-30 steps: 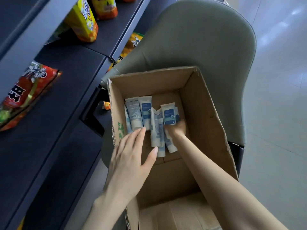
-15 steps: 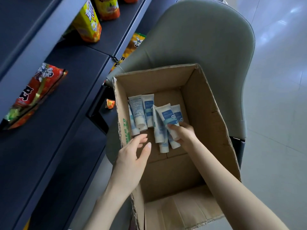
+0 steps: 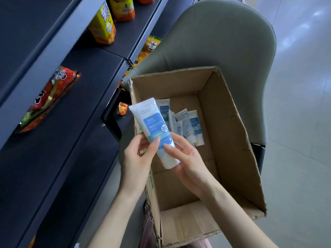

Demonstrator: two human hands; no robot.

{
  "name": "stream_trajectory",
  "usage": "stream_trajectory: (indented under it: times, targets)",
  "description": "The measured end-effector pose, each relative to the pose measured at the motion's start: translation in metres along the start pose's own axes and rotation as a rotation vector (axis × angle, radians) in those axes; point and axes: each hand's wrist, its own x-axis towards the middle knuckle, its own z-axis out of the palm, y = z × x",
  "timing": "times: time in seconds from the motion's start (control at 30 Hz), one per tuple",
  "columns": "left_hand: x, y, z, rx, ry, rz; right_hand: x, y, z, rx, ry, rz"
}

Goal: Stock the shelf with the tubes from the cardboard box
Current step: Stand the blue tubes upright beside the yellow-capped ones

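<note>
Above the left rim of the open cardboard box [image 3: 231, 140], both hands hold one white and blue tube [image 3: 154, 129] clear of the carton. The left hand [image 3: 138, 158] pinches the tube's lower half between thumb and curled fingers. The right hand [image 3: 189, 161] cradles the cap end in its palm, with the thumb laid across the front. The tube is tilted, its flat crimped end pointing up and away from the person, printed face toward the camera. Several more tubes [image 3: 186, 126] lie flat on the bottom of the box at its far end, side by side, some overlapping. Just left of the box runs a dark shelf [image 3: 71, 140], its nearest board bare beside the hands. Farther left of the box, a red snack bag [image 3: 52, 97] lies on that shelf, and yellow bags [image 3: 103, 25] stand beyond the box's far left corner. Behind the box's far wall rises the curved back of a grey chair [image 3: 223, 42], and right of the box lies pale floor [image 3: 295, 122].
</note>
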Motion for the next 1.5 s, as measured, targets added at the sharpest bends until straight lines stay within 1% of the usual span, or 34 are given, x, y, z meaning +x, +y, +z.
stream_trajectory:
  times: [0.2,0.43,0.5,0.57,0.67,0.73,0.8,0.93,1.03,1.17,1.37,1.5]
  targets:
    - [-0.01,-0.002,-0.008,-0.147,0.083,-0.01,0.001,0.007,0.013,-0.046,0.038,-0.013]
    - [-0.011,-0.002,-0.013,-0.383,0.083,-0.12,-0.001,0.013,0.01,-0.125,0.057,-0.069]
    - [-0.01,-0.001,-0.018,-0.451,0.065,-0.164,-0.001,0.012,0.0,-0.14,0.166,-0.081]
    - [-0.009,0.0,-0.025,-0.536,0.059,-0.211,0.002,0.014,-0.017,-0.216,0.331,-0.081]
    - [-0.009,-0.001,-0.036,-0.604,0.068,-0.241,0.015,0.021,-0.046,-0.466,0.487,-0.068]
    - [-0.009,-0.002,-0.043,-0.609,0.054,-0.235,0.027,0.025,-0.059,-0.63,0.54,-0.074]
    - [-0.011,-0.003,-0.047,-0.603,0.032,-0.226,0.041,0.027,-0.062,-0.745,0.54,-0.087]
    - [-0.016,-0.006,-0.05,-0.583,0.012,-0.205,0.079,0.037,-0.061,-0.919,0.456,-0.048]
    - [-0.02,-0.008,-0.051,-0.581,-0.003,-0.202,0.104,0.043,-0.058,-0.972,0.421,-0.018]
    - [-0.022,-0.013,-0.055,-0.587,-0.026,-0.227,0.125,0.046,-0.056,-1.003,0.425,0.018]
    - [-0.019,-0.016,-0.061,-0.575,-0.048,-0.245,0.139,0.054,-0.063,-1.369,0.413,0.161]
    - [-0.017,-0.02,-0.064,-0.597,-0.039,-0.275,0.144,0.054,-0.062,-1.354,0.478,0.168]
